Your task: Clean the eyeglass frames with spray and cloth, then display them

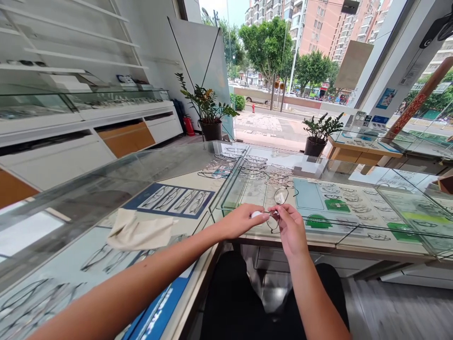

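Observation:
Above the glass counter's front edge, a pair of thin-rimmed eyeglasses [281, 196] is held turned on its side. One lens points up, and the other rim hangs below my fingers. My right hand [292, 229] is closed, with thumb and fingers pinching the eyeglasses near their middle. My left hand [244, 221] meets it from the left, also closed, around a small white object [256, 214] whose kind I cannot make out. The left fingertips are at the eyeglasses' frame; whether they grip it too is hidden.
A beige cloth [139, 231] lies crumpled on the left glass counter [106, 186]. Rows of eyeglasses [357, 203] sit inside the display cases. Potted plants [211, 130] stand beyond, near the window. My knees are against the counter's front.

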The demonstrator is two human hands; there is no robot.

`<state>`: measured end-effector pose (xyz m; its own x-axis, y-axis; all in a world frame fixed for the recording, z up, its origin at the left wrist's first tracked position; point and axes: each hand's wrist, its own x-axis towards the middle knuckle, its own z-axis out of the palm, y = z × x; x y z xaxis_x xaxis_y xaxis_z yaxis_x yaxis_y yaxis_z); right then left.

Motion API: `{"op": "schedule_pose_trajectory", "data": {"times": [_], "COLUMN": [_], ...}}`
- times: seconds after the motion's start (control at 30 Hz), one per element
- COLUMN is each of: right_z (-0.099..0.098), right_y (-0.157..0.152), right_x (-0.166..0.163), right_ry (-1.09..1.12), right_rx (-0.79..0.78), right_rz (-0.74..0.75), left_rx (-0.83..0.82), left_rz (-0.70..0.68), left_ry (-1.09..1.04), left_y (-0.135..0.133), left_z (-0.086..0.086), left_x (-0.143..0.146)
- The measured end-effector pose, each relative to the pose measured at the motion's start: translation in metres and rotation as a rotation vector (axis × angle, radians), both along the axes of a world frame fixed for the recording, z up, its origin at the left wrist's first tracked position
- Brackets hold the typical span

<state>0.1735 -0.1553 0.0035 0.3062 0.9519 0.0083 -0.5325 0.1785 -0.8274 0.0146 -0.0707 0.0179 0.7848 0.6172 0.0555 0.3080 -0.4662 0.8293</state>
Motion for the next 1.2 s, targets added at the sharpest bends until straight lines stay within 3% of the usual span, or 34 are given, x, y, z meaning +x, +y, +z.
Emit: {"op": "schedule_pose_trajectory", "data": {"times": [0.2, 0.43, 0.53, 0.67, 0.73, 0.83, 1.0, 1.2], "right_z": [0.004, 0.003, 0.003, 0.004, 0.005, 0.005, 0.006, 0.010], "right_y": [-0.002, -0.001, -0.004, -0.010, -0.011, -0.012, -0.014, -0.019], "right_x": [-0.003, 0.002, 0.005, 0.010, 0.012, 0.017, 0.023, 0.028], "right_ry": [-0.010, 0.004, -0.011, -0.026, -0.035, -0.050, -0.044, -0.044], "right_rx": [0.017, 0.024, 0.043, 0.036, 0.031, 0.025, 0.018, 0.013], "right_rz": [0.029, 0.003, 0.023, 0.018, 0.016, 0.013, 0.007, 0.018], "left_rx": [0.047, -0.119, -0.045, 0.087, 0.089, 0.072, 0.070, 0.118], "left_rz": [0.011, 0.143, 0.395, 0.984, 1.167, 1.323, 1.388, 1.387], "left_ry": [-0.013, -0.215, -0.306, -0.252, -0.223, -0.177, -0.101, -0.040], "left_y": [-0.003, 0.021, 0.054, 0.101, 0.117, 0.129, 0.133, 0.129], "left_z": [0.003, -0.006, -0.012, -0.022, -0.027, -0.033, -0.039, -0.036], "left_x": [-0.002, -0.001, -0.014, -0.051, -0.071, -0.095, -0.110, -0.108]}}
